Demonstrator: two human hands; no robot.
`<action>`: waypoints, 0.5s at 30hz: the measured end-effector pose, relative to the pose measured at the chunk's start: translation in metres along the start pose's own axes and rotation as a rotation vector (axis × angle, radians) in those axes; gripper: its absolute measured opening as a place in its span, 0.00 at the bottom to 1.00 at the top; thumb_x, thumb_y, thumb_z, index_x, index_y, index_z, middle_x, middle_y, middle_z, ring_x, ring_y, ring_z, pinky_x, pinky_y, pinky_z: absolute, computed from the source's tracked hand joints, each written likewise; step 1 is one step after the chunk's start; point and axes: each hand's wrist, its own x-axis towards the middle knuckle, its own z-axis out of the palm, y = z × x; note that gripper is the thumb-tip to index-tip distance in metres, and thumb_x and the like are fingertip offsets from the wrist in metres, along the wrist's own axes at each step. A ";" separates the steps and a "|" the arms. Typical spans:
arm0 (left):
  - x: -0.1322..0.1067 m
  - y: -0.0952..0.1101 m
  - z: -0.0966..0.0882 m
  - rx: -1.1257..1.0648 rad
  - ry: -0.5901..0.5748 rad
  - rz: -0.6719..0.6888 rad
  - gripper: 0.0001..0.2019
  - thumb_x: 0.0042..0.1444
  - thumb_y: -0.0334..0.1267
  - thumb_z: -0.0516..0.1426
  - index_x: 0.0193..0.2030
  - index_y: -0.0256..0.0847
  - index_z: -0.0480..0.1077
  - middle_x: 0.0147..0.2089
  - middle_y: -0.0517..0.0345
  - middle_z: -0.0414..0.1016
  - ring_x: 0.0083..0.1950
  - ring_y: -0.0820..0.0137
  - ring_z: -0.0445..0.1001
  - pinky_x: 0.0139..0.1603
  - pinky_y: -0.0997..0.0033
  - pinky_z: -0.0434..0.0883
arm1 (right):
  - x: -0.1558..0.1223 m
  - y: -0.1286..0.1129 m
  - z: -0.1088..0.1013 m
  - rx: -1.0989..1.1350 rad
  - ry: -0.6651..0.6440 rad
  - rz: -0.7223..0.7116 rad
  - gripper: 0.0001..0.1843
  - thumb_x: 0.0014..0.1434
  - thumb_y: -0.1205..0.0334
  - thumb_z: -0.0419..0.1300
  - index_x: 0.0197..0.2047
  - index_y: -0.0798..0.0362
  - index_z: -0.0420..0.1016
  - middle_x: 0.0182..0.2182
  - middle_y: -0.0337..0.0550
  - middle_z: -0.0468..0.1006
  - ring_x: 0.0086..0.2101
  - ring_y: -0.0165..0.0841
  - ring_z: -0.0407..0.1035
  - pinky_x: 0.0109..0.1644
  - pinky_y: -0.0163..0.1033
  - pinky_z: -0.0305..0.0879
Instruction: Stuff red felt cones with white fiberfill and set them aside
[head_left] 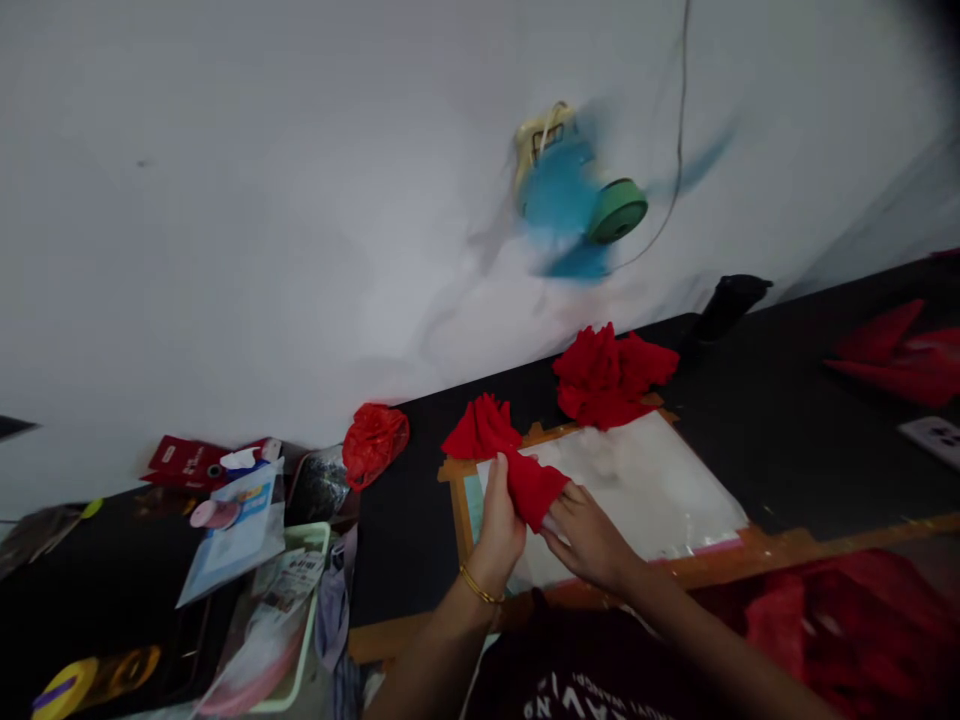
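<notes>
Over the white sheet (660,490) on the black table (787,400), the left hand (499,525) and right hand (589,540) each pinch the folded red piece (529,485) between thumb and fingers, while white lettering on the dark shirt (592,690) (upside down, cropped) cannot be read.

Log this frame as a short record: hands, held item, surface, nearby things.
left hand: gripping red pleated piece
right hand: fingertips at the piece's lower end, grip unclear
surface: white sheet on wooden-edged board, dark table
nearby: second red bunch at the board's far edge; red crumpled bundle to the left; blue fan on wall
</notes>
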 end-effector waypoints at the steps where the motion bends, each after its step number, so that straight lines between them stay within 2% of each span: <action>1: 0.001 0.001 0.000 0.015 0.012 0.009 0.22 0.55 0.53 0.61 0.49 0.39 0.73 0.48 0.47 0.80 0.52 0.60 0.77 0.57 0.60 0.70 | -0.001 0.000 0.003 -0.019 -0.022 -0.007 0.17 0.56 0.68 0.57 0.50 0.55 0.71 0.47 0.52 0.77 0.48 0.47 0.66 0.51 0.52 0.65; 4: 0.002 0.001 -0.002 0.064 0.044 0.037 0.20 0.54 0.50 0.63 0.48 0.39 0.73 0.44 0.47 0.81 0.51 0.60 0.78 0.56 0.58 0.70 | -0.004 0.000 0.015 -0.058 -0.052 -0.016 0.22 0.57 0.66 0.57 0.55 0.59 0.70 0.53 0.56 0.75 0.55 0.49 0.63 0.58 0.56 0.60; 9: -0.002 -0.002 -0.002 0.163 0.002 0.048 0.22 0.57 0.54 0.58 0.47 0.35 0.75 0.45 0.43 0.80 0.51 0.58 0.77 0.56 0.58 0.70 | -0.001 0.001 0.021 -0.061 -0.060 -0.063 0.32 0.55 0.68 0.56 0.64 0.63 0.62 0.59 0.61 0.69 0.61 0.51 0.60 0.63 0.60 0.55; 12: -0.009 -0.003 0.002 0.198 -0.006 0.060 0.24 0.57 0.55 0.58 0.46 0.35 0.76 0.46 0.42 0.80 0.50 0.58 0.77 0.56 0.58 0.70 | 0.004 0.002 0.018 -0.052 -0.034 -0.076 0.39 0.53 0.70 0.54 0.68 0.63 0.55 0.62 0.63 0.66 0.62 0.52 0.58 0.62 0.61 0.58; 15: -0.013 -0.008 0.005 0.199 -0.002 0.060 0.22 0.55 0.54 0.60 0.46 0.37 0.76 0.46 0.43 0.80 0.50 0.57 0.77 0.56 0.58 0.69 | 0.009 0.002 0.017 -0.009 0.056 -0.107 0.40 0.53 0.70 0.53 0.69 0.61 0.53 0.63 0.62 0.64 0.62 0.51 0.58 0.61 0.60 0.61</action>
